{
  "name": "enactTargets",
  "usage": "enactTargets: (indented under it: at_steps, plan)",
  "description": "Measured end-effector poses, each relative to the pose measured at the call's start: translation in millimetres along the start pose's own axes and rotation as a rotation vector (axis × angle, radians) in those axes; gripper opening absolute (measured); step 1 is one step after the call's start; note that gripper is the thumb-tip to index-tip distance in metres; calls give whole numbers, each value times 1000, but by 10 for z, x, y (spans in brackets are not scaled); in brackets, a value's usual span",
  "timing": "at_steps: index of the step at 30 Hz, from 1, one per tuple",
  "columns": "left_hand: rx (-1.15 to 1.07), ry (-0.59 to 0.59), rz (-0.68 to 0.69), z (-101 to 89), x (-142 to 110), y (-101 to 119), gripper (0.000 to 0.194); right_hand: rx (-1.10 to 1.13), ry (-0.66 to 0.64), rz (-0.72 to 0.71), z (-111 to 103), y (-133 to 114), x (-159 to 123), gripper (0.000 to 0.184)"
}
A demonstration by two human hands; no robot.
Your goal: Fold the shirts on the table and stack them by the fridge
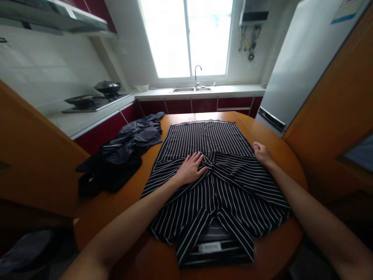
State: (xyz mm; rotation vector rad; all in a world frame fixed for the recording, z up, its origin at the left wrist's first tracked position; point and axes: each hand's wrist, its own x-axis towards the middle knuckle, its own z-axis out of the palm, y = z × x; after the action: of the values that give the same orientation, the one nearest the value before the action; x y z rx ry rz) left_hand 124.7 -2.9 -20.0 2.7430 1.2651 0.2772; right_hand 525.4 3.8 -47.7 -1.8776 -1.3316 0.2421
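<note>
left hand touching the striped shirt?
Touching. Head view shows the left hand lying palm-down, fingers spread, flat on the striped shirt.
</note>
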Motion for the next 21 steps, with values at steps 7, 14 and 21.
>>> enactTargets:
  at_steps: [7,14,21]
  plan:
    - [-7,1,15,-5,-3,-7,89,-40,-48,10,-70,-42,77,57]
    - [-5,-12,8,-23,-7,14,95,-119,-285,-469,-145,-798,-386,59]
    - [6,8,1,17,-9,10,96,-222,-611,-892,226,-1390,-1398,65]
